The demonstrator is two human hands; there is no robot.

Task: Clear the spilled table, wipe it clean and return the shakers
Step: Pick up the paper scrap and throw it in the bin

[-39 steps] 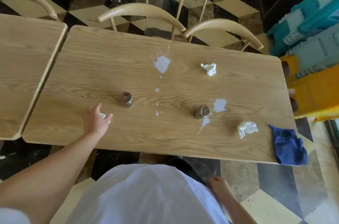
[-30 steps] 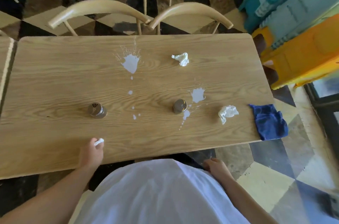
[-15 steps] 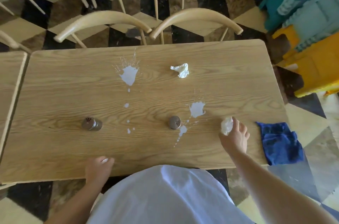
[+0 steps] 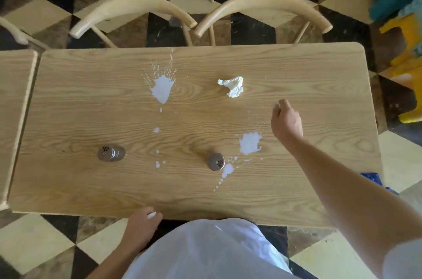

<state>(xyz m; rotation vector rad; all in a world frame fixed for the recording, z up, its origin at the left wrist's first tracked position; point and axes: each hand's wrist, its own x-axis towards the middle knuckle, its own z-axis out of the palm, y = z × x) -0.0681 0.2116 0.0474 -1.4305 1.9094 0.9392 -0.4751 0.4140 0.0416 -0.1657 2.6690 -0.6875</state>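
Note:
Two metal shakers stand on the wooden table (image 4: 68, 100): the left shaker (image 4: 111, 153) and the right shaker (image 4: 215, 161). White liquid lies in a large splash (image 4: 162, 89), a second puddle (image 4: 250, 143) and small drops between them. A crumpled tissue (image 4: 233, 87) rests at the far middle. My right hand (image 4: 286, 122) hovers over the table, a little below and right of that tissue, fingers curled shut; the tissue it grabbed is hidden inside. My left hand (image 4: 142, 224) sits at the table's near edge, closed on a small white tissue scrap.
Two curved wooden chair backs (image 4: 134, 8) (image 4: 262, 2) stand along the far edge. Another table (image 4: 13, 96) abuts on the left. A corner of the blue cloth (image 4: 371, 176) shows behind my right forearm. Yellow and teal plastic items (image 4: 408, 55) are at the right.
My right hand closed on the crumpled tissue near the blue cloth and lifted it away, moving up toward the far tissue. My left hand stays at the near edge.

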